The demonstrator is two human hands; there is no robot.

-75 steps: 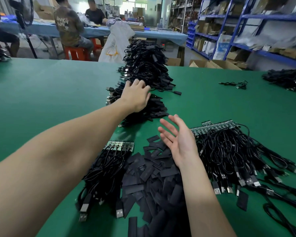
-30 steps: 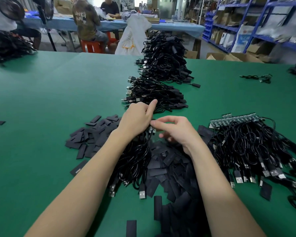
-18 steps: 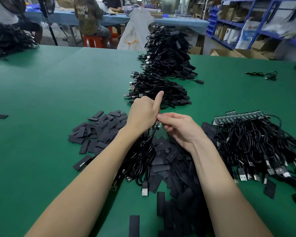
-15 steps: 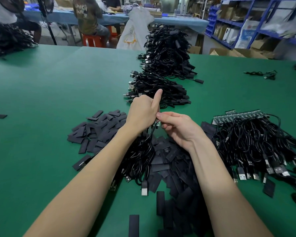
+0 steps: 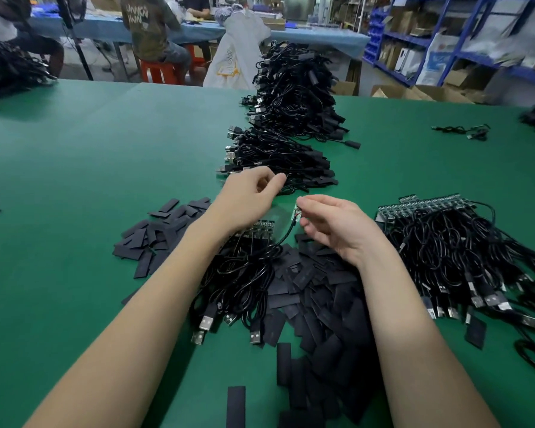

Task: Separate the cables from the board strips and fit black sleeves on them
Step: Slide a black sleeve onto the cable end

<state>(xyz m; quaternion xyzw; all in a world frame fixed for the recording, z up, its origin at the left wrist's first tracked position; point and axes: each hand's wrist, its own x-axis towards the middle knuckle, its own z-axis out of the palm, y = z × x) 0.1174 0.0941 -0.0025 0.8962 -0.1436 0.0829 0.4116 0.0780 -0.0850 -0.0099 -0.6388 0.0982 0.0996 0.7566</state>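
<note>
Nearest the viewer, the pile of black sleeves (image 5: 318, 307) lies on the green desk (image 5: 74, 168), and everything else is placed from it. Just beyond its far edge, the right hand (image 5: 331, 227) pinches a small board piece (image 5: 296, 211) between thumb and forefinger; its cable (image 5: 283, 237) trails down and left into the bundle of cables (image 5: 244, 273) at the pile's left. The piece stands roughly upright, long axis near vertical, wire end down. The left hand (image 5: 247, 199), left of the piece, has loosely curled fingers (image 5: 278, 179); whether it holds anything I cannot tell. The board strip (image 5: 260, 228) lies beneath its wrist. One cable looks freshly separated, so the next move is probably picking a sleeve and sliding it over the piece. Farther off lie heaps of sleeved cables (image 5: 284, 162).
</note>
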